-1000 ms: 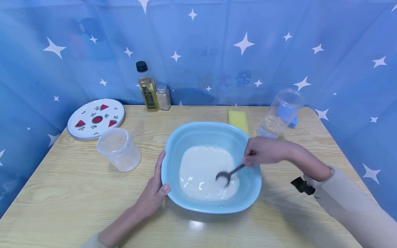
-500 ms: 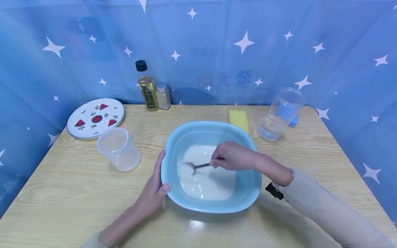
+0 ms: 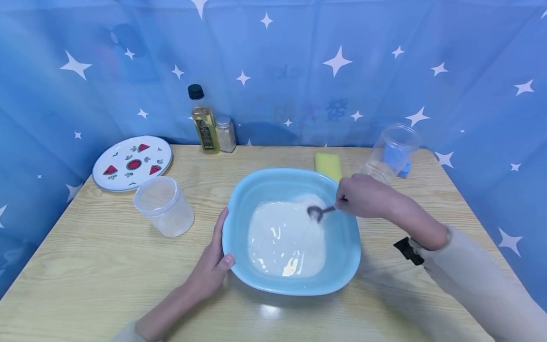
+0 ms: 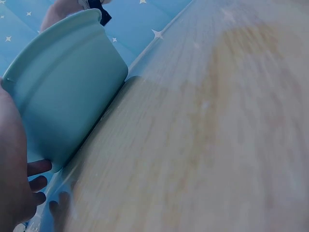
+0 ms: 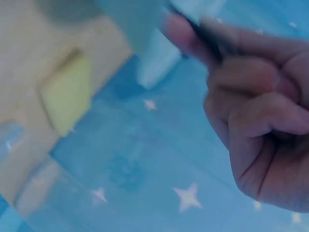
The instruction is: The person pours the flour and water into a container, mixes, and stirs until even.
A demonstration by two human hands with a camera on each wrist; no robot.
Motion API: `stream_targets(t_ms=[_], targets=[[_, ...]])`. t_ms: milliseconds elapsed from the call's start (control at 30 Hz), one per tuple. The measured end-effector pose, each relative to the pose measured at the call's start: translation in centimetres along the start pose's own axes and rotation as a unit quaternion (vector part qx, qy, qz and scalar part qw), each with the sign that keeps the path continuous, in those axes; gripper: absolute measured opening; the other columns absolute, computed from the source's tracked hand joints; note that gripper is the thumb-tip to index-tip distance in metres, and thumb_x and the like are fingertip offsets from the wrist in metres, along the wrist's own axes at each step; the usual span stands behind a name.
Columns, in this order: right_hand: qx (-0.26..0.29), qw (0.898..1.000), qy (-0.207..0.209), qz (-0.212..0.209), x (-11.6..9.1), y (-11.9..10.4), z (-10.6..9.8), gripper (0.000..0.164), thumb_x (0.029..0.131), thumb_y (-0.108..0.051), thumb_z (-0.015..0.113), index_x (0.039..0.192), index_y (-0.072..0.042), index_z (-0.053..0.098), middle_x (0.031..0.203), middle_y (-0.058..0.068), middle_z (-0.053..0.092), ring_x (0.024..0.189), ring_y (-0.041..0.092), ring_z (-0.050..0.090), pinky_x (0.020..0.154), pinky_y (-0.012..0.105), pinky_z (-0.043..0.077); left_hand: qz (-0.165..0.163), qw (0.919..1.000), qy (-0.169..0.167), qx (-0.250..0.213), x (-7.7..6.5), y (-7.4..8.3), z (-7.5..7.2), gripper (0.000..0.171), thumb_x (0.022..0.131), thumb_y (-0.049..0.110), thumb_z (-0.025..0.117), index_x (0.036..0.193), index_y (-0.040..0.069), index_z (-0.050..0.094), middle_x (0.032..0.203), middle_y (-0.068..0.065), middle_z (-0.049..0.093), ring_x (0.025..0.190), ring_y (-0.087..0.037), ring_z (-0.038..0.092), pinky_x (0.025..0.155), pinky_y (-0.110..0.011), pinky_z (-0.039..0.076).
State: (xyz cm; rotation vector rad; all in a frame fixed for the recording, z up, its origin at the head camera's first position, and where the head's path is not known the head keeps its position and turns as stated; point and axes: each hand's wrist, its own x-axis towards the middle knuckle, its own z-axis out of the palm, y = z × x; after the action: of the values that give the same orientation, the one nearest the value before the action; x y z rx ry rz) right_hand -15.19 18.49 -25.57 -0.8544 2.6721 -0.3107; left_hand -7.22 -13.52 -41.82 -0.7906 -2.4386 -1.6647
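Observation:
A light blue plastic basin [image 3: 290,285] stands on the table with milky white liquid [image 3: 286,242] in it. My left hand [image 3: 211,263] holds the basin's left side, thumb at the rim; in the left wrist view its fingers [image 4: 38,168] lie against the outer wall. My right hand [image 3: 365,195] grips the handle of a dark spoon [image 3: 315,213] above the basin's right rim. The spoon's bowl is at the right part of the liquid, somewhat blurred. Up close, the right wrist view shows curled fingers [image 5: 260,116] around the dark handle.
A clear cup [image 3: 164,204] and a watermelon-patterned plate [image 3: 124,178] stand at left. An oil bottle [image 3: 205,128] and a small jar [image 3: 225,135] are at the back. Behind the basin lie a yellow sponge [image 3: 328,165] and a tall clear container [image 3: 393,152], partly hidden by my right hand.
My right hand has swept the spoon leftward through the liquid, then back to the right and toward the basin's far side. My left hand and the basin stay put.

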Motion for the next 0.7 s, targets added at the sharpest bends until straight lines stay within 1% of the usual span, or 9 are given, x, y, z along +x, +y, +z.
stream_targets(t_ms=[100, 167, 233, 333, 433, 500, 567, 633, 700], targets=[[-0.001, 0.999, 0.041, -0.008, 1.5, -0.5, 1.0, 0.032, 0.086, -0.005, 0.059, 0.056, -0.012, 0.057, 0.048, -0.006, 0.034, 0.045, 0.008, 0.03, 0.046, 0.023, 0.031, -0.004, 0.9999, -0.005, -0.012, 0.0, 0.0, 0.0, 0.078, 0.093, 0.058, 0.036, 0.15, 0.02, -0.002, 0.145, -0.012, 0.032, 0.109, -0.027, 0.054, 0.083, -0.037, 0.051], [0.004, 0.998, 0.052, -0.038, 2.3, -1.2, 1.8, 0.032, 0.087, -0.005, 0.06, 0.056, -0.013, 0.057, 0.047, -0.007, 0.033, 0.045, 0.007, 0.03, 0.046, 0.023, 0.032, -0.006, 0.9998, -0.005, -0.016, -0.1, 0.0, 0.0, 0.078, 0.093, 0.058, 0.036, 0.15, 0.021, -0.002, 0.145, -0.012, 0.033, 0.108, -0.027, 0.055, 0.081, -0.037, 0.051], [0.01, 0.995, 0.059, -0.084, 3.0, -2.0, 2.6, 0.033, 0.086, -0.006, 0.063, 0.055, -0.013, 0.056, 0.047, -0.008, 0.033, 0.045, 0.006, 0.029, 0.047, 0.021, 0.031, -0.007, 0.9999, -0.004, -0.015, -0.1, 0.0, 0.0, 0.078, 0.093, 0.057, 0.036, 0.15, 0.021, -0.002, 0.145, -0.012, 0.032, 0.109, -0.027, 0.054, 0.082, -0.037, 0.051], [0.035, 0.986, 0.038, -0.157, 3.2, -3.0, 3.5, 0.029, 0.086, -0.007, 0.064, 0.058, -0.013, 0.061, 0.049, -0.012, 0.035, 0.046, 0.001, 0.028, 0.048, 0.019, 0.029, -0.005, 1.0, -0.002, -0.008, -0.1, 0.0, 0.0, 0.078, 0.093, 0.059, 0.035, 0.15, 0.02, -0.002, 0.148, -0.01, 0.028, 0.112, -0.028, 0.052, 0.083, -0.038, 0.05], [0.085, 0.976, -0.036, -0.2, 2.5, -3.5, 3.8, 0.028, 0.088, -0.008, 0.062, 0.061, -0.012, 0.063, 0.05, -0.015, 0.034, 0.047, -0.001, 0.026, 0.048, 0.017, 0.026, -0.003, 1.0, -0.004, -0.005, -0.1, 0.0, 0.0, 0.079, 0.093, 0.059, 0.034, 0.15, 0.019, -0.002, 0.149, -0.01, 0.026, 0.114, -0.029, 0.05, 0.086, -0.04, 0.049], [0.108, 0.97, -0.085, -0.202, 1.8, -3.4, 3.6, 0.028, 0.089, -0.008, 0.061, 0.061, -0.013, 0.062, 0.051, -0.017, 0.034, 0.047, -0.002, 0.026, 0.048, 0.016, 0.026, -0.003, 1.0, -0.005, -0.005, -0.1, 0.0, 0.0, 0.078, 0.093, 0.058, 0.034, 0.15, 0.02, -0.002, 0.149, -0.01, 0.026, 0.115, -0.029, 0.05, 0.086, -0.04, 0.049], [0.115, 0.969, -0.12, -0.185, 0.9, -3.1, 2.8, 0.03, 0.089, -0.007, 0.06, 0.059, -0.014, 0.062, 0.05, -0.017, 0.032, 0.046, -0.002, 0.026, 0.047, 0.016, 0.025, -0.003, 0.9999, -0.005, -0.011, -0.1, 0.0, 0.0, 0.077, 0.094, 0.056, 0.035, 0.15, 0.02, -0.003, 0.149, -0.011, 0.027, 0.114, -0.03, 0.051, 0.085, -0.04, 0.049], [0.102, 0.975, -0.13, -0.151, 0.2, -2.6, 1.8, 0.031, 0.087, -0.006, 0.061, 0.058, -0.015, 0.061, 0.049, -0.016, 0.033, 0.046, -0.001, 0.027, 0.046, 0.016, 0.026, -0.003, 0.9997, -0.007, -0.021, -0.1, 0.0, 0.0, 0.075, 0.095, 0.053, 0.036, 0.15, 0.02, -0.003, 0.148, -0.012, 0.028, 0.112, -0.03, 0.052, 0.084, -0.039, 0.05], [0.08, 0.982, -0.125, -0.115, -0.4, -2.0, 0.9, 0.03, 0.085, -0.006, 0.062, 0.057, -0.015, 0.063, 0.048, -0.015, 0.034, 0.046, 0.001, 0.027, 0.046, 0.017, 0.028, -0.002, 0.9995, -0.009, -0.03, -0.1, 0.0, 0.0, 0.074, 0.096, 0.051, 0.037, 0.15, 0.021, -0.003, 0.147, -0.014, 0.03, 0.11, -0.03, 0.054, 0.083, -0.038, 0.051]])
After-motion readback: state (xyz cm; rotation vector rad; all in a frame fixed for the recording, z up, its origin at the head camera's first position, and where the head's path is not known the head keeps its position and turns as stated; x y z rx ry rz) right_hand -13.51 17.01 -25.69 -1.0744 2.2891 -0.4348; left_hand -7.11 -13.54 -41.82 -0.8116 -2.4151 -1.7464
